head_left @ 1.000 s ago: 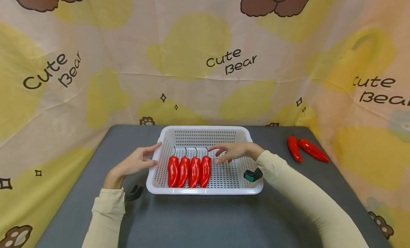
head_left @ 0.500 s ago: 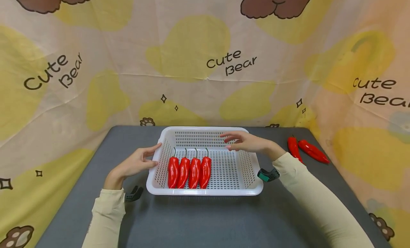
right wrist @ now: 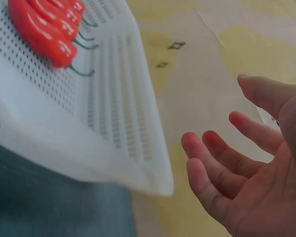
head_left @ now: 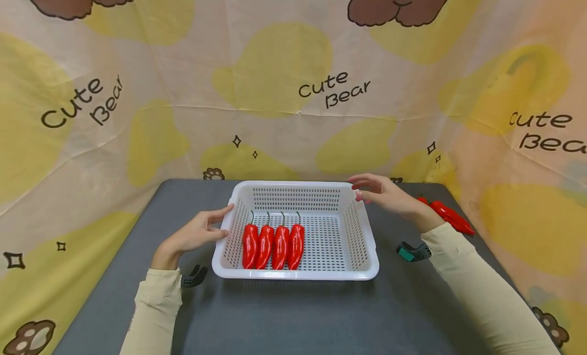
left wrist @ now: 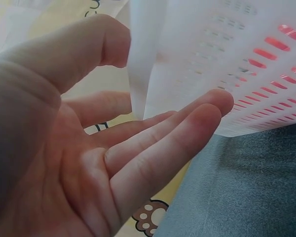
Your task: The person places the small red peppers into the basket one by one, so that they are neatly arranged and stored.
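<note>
A white perforated plastic basket point(head_left: 293, 274) stands on the table, with several glossy red chili peppers point(head_left: 280, 248) side by side in its left half, green stems toward the back. My left hand point(head_left: 194, 234) grips the basket's left rim; in the left wrist view its thumb point(left wrist: 108, 42) reaches over the rim while other fingers lie along the outer wall. Near the far right corner, my right hand point(head_left: 387, 194) is outside the basket and holds nothing. Its fingers point(right wrist: 227, 175) are loosely bent, apart from the rim in the right wrist view.
Two more red chili peppers point(head_left: 451, 217) lie on the grey table point(head_left: 293, 319) at the back right, one partly hidden by the right hand. A patterned cloth point(head_left: 266, 70) hangs behind and beside the table.
My right hand has moved right, from over the peppers in the basket to beyond its far right corner. The left hand has kept its place on the rim.
</note>
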{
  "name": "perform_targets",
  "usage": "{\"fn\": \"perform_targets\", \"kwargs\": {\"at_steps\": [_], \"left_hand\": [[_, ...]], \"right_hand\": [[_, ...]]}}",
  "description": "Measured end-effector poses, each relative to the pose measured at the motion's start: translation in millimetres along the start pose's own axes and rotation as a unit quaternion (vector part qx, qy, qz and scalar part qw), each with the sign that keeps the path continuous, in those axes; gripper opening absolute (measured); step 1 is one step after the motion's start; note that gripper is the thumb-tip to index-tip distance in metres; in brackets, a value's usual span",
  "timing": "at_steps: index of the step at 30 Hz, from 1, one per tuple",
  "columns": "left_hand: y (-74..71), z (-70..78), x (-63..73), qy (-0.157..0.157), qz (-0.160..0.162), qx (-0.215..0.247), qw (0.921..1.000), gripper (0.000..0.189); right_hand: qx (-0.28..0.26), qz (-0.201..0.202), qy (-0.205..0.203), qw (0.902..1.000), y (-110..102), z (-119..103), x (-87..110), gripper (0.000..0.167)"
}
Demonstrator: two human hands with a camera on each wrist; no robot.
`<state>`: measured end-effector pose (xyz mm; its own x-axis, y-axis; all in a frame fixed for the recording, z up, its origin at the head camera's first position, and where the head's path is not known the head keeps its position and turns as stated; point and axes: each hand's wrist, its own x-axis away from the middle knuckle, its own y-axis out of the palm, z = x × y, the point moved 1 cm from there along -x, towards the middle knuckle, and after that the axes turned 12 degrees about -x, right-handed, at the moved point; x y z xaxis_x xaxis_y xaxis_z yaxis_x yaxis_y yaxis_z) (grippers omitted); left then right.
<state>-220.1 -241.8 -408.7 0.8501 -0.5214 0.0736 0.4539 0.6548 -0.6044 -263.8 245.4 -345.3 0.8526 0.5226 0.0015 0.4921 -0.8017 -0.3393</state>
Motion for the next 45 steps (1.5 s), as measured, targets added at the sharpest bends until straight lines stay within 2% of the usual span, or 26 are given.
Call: {"fn": "perform_targets", "kwargs": {"at_steps": [8, 18, 31, 45], "left_hand": [[1.3, -0.7, 0.7, -0.004, -0.001, -0.008, 1.0000, 0.077], [2.8, -3.1, 2.0, -0.005, 0.000, -0.009, 0.9999, 0.076], [1.1, -1.3, -1.0, -0.004, 0.001, -0.011, 0.9999, 0.076], [-1.2, -2.1, -3.0, 0.001, -0.001, -0.002, 1.0000, 0.076]], "right_hand": [[0.030, 0.044, 0.023, 0.9983, -26.8, 11.3, 19.4, 0.049], [0.024, 0.091, 0.062, 0.9936, -48.7, 42.9, 36.6, 0.052], [0.037, 0.114, 0.120, 0.9855, -77.8, 72.7, 56.5, 0.060], [0.054, 0.113, 0.148, 0.9810, -99.8, 91.5, 77.0, 0.063]]}}
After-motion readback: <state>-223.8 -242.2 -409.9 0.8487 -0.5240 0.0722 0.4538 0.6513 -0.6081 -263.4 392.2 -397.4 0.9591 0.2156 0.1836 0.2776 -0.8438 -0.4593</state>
